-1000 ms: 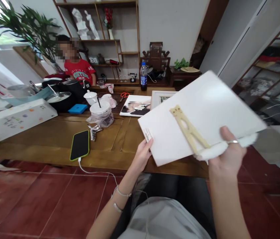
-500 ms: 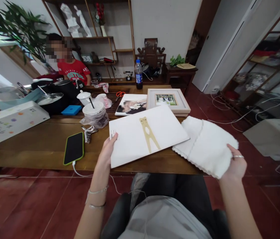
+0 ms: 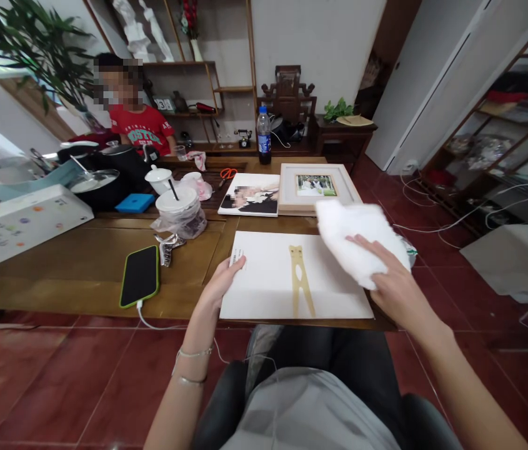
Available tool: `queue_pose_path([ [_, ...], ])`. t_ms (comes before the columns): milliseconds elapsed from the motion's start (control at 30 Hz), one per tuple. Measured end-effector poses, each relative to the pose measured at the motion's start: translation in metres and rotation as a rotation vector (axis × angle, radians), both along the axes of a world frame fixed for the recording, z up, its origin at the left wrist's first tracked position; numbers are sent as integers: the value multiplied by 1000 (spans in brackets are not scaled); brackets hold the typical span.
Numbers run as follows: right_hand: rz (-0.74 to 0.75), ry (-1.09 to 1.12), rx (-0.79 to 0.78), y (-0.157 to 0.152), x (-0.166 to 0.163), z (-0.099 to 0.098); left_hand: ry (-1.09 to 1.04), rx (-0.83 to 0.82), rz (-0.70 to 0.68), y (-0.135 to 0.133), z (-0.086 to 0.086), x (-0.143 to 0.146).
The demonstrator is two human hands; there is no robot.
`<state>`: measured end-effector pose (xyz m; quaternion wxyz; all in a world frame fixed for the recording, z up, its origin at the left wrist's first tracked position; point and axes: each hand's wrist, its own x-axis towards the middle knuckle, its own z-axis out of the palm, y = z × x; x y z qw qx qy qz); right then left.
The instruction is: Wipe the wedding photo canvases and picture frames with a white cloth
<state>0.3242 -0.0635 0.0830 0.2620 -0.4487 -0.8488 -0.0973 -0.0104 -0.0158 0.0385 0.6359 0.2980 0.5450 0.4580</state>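
A white board [image 3: 273,275] with a tan wooden stand piece [image 3: 300,284] on it lies flat near the front edge of the wooden table [image 3: 85,262]. My left hand [image 3: 224,284] grips the board's left edge, fingers closed on it. My right hand [image 3: 388,278] presses a white cloth [image 3: 355,237] onto the board's right end, fingers spread over the cloth. Behind the board lie a framed photo [image 3: 315,187] and an unframed photo print [image 3: 252,197].
A phone in a green case [image 3: 140,275] charges left of the board. A lidded cup in a plastic bag [image 3: 179,212], teapot [image 3: 159,179], scissors [image 3: 227,173], water bottle [image 3: 264,134], black pot [image 3: 104,181] and long white box [image 3: 15,225] crowd the table. A person in a red shirt [image 3: 144,128] sits beyond.
The board came down from a tilted, raised position to lie flat on the table. My right hand brought the cloth from the right side onto the board.
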Motion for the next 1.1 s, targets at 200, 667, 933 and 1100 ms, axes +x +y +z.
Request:
queue_pose_path([
  [200, 97, -109, -58, 14, -21, -18, 79, 60, -52, 0, -4, 0],
  [667, 72, -49, -176, 43, -31, -48, 667, 466, 40, 1, -7, 6],
  [933, 59, 0, -139, 43, -37, -57, 627, 459, 32, 1, 1, 8],
  [1100, 41, 1, -142, 48, -40, -57, 582, 486, 41, 1, 1, 6],
])
